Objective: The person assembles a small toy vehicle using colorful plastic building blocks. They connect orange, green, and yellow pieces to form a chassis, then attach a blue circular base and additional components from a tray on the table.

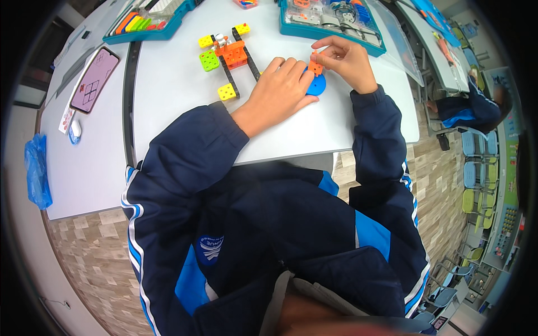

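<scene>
My left hand [279, 92] reaches in from the left, fingers curled over the edge of a round blue disc [318, 85] on the white table. An orange building block [315, 68] stands on or against that disc. Thumb and forefinger of my right hand [352, 63] pinch the block's upper end. How block and disc are joined is hidden by my fingers. To the left of my left hand lies a partly built model with an orange block body [232, 55], black beams [230, 77], yellow blocks [227, 92] and a green block [209, 60].
Teal trays of building parts stand at the back left [120, 38] and back right [289, 28]. On the left table lie a phone [95, 81] showing a diagram and a blue plastic bag [38, 173]. Another person [468, 112] sits far right, near chairs [474, 175].
</scene>
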`<state>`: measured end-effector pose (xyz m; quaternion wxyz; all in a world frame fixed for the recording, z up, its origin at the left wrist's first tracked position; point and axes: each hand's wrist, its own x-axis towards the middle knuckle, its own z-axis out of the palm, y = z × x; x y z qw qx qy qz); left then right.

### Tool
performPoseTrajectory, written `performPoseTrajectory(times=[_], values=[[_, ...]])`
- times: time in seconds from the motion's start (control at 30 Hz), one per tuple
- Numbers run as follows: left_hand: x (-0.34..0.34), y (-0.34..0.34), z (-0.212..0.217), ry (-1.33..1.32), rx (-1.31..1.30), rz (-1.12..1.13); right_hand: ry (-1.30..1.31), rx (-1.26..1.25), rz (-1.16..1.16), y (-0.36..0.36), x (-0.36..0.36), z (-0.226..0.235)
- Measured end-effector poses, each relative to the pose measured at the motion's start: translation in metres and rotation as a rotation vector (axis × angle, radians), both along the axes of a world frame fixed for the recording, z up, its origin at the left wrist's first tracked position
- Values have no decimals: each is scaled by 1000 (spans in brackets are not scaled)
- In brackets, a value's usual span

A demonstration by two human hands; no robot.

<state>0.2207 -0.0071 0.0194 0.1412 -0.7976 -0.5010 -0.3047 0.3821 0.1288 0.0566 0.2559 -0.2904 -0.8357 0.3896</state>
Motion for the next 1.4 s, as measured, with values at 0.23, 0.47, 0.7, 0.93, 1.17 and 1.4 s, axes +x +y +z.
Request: performPoseTrajectory(times=[0.23, 0.47, 0.7, 0.93, 1.17, 1.4], values=[[-3, -1, 5, 37, 65, 19, 77, 194, 30, -8, -9, -10], [-12, -8, 12, 147, 9, 139, -54, -37, -202, 5, -5, -10], [-23, -7, 10, 88, 17, 156, -262, 617, -246, 1, -12, -1], [-33, -3, -1, 19, -55, 144, -216, 634, 121, 72, -111, 33], [-43, -2, 1, -35, -141, 116, -481, 702, 50, 148, -225, 8], [-34, -5, 0, 37, -110, 174, -600, 671, 107, 156, -236, 9]])
